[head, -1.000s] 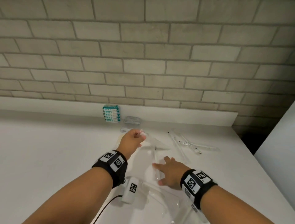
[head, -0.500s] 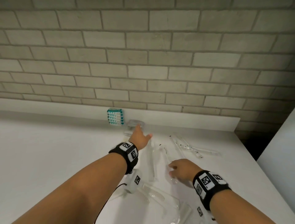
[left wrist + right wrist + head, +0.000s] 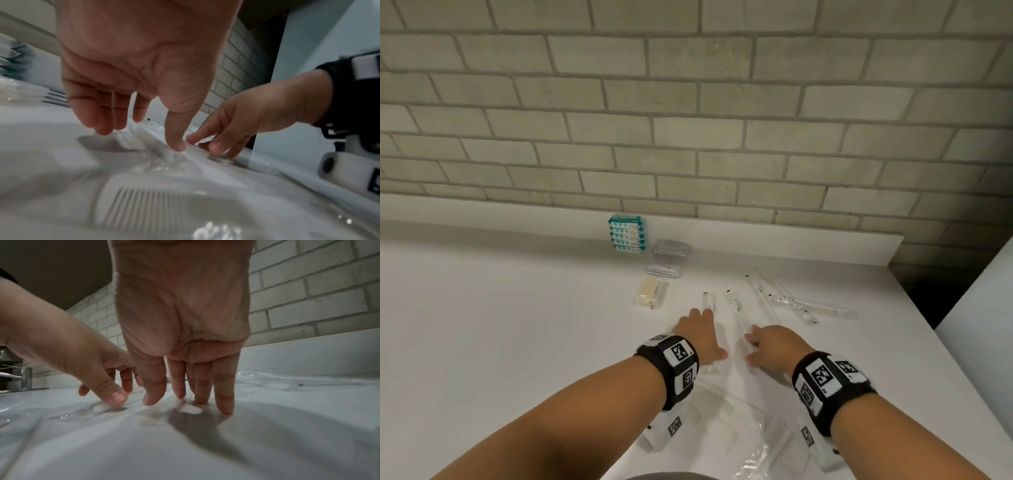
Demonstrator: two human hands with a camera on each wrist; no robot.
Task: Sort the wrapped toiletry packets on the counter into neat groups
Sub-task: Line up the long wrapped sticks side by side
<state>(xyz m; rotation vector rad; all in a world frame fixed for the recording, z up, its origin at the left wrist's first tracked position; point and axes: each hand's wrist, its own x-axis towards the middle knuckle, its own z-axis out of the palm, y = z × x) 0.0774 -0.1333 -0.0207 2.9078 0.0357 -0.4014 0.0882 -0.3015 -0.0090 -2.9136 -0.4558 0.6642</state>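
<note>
Two long clear-wrapped toothbrush packets [image 3: 736,318] lying mid white counter [image 3: 500,325], between hands. Left hand [image 3: 700,337] and right hand [image 3: 770,346] both resting fingertips on wrappers, fingers straight, slightly apart. Five teal-striped packets [image 3: 626,234] leaning at backsplash. Clear-wrapped white comb [image 3: 144,204] blurring near camera; count of right-side tangled clear packets [image 3: 787,298] unclear.

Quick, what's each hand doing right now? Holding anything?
Left hand: open, fingers spread, thumb touching a clear long packet.
Right hand: open, fingertips pressing on another clear long packet, gripping nothing.
</note>
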